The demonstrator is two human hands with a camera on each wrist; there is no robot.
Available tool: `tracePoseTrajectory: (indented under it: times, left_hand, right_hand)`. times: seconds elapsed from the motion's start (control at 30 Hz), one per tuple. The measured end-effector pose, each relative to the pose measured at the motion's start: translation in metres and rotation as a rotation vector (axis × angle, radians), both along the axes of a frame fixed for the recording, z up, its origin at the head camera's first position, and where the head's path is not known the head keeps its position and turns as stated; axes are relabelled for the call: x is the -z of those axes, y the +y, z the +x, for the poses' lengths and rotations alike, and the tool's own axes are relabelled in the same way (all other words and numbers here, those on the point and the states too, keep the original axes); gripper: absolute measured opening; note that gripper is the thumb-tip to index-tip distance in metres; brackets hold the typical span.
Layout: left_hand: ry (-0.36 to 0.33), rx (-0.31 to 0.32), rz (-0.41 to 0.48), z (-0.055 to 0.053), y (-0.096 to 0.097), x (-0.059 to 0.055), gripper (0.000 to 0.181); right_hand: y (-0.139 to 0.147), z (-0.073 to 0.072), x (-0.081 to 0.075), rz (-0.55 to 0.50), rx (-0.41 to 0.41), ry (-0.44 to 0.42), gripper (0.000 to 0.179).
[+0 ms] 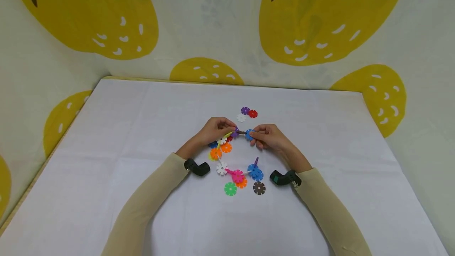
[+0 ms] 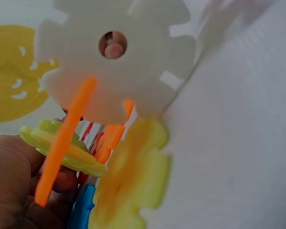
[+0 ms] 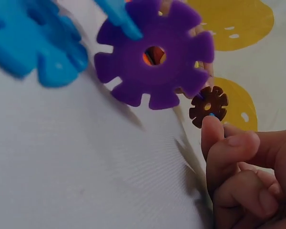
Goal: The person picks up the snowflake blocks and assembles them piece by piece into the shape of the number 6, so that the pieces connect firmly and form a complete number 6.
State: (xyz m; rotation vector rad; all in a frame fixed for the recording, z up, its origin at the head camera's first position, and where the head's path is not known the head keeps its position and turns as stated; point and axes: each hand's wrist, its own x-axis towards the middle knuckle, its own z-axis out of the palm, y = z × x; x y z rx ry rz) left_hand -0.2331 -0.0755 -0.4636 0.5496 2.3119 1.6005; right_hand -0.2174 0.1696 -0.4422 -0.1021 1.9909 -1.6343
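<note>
In the head view my left hand (image 1: 217, 128) pinches a purple notched plastic disc (image 1: 235, 132) at one end of a chain of interlocking discs. My right hand (image 1: 269, 135) pinches a blue disc (image 1: 250, 134) between thumb and fingers. A brown disc (image 1: 241, 132), seen edge-on, spans the gap between the purple and blue ones. The chain curves down from the left hand through orange discs (image 1: 215, 153), a white disc (image 1: 222, 168) and a pink disc (image 1: 237, 176) to blue discs (image 1: 255, 172). Beside the right hand, that brown disc (image 3: 208, 107) shows its face in the right wrist view.
Beyond the hands lie a loose purple disc (image 1: 245, 110), a red disc (image 1: 252, 113) and a white one. Nearer the body are a green disc (image 1: 230, 189), an orange disc (image 1: 242, 183) and a dark brown disc (image 1: 259, 188). A white cloth (image 1: 106, 137) covers the table.
</note>
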Motion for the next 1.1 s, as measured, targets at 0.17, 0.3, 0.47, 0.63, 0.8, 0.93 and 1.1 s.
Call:
tracePoseTrajectory:
  times: [0.17,0.3,0.47,0.63,0.8,0.93,1.1]
  left_hand:
    - [0.017,0.006,0.023,0.0004,-0.0015,0.0016,0.022]
    - [0.029,0.008,0.040,0.0013,-0.0016,0.0008,0.021]
    - [0.004,-0.010,0.037,0.0018,0.0002,0.0006,0.021]
    - [-0.013,-0.035,0.018,0.0032,0.0018,-0.0015,0.020]
    - [-0.020,-0.044,0.010,0.0037,0.0010,-0.0026,0.020]
    - [-0.029,-0.044,0.011,0.0042,0.0012,-0.0041,0.021]
    - [-0.025,-0.050,0.013,0.0041,0.0020,-0.0055,0.020]
  right_hand:
    - [-0.0017,-0.0011,0.0005,-0.010,0.009,-0.008,0.016]
    - [-0.0028,-0.0006,0.0002,-0.011,0.008,-0.010,0.015]
    - [-0.0034,0.0015,0.0005,-0.047,0.013,-0.045,0.012]
    - [-0.0042,0.0025,0.0029,-0.046,0.010,-0.012,0.014]
    - [-0.0050,0.0031,0.0043,-0.039,0.024,-0.004,0.017]
    - [-0.0065,0.0052,0.0037,-0.028,0.033,0.004,0.018]
    - [-0.0079,0.0071,0.0021,-0.030,0.064,-0.004,0.020]
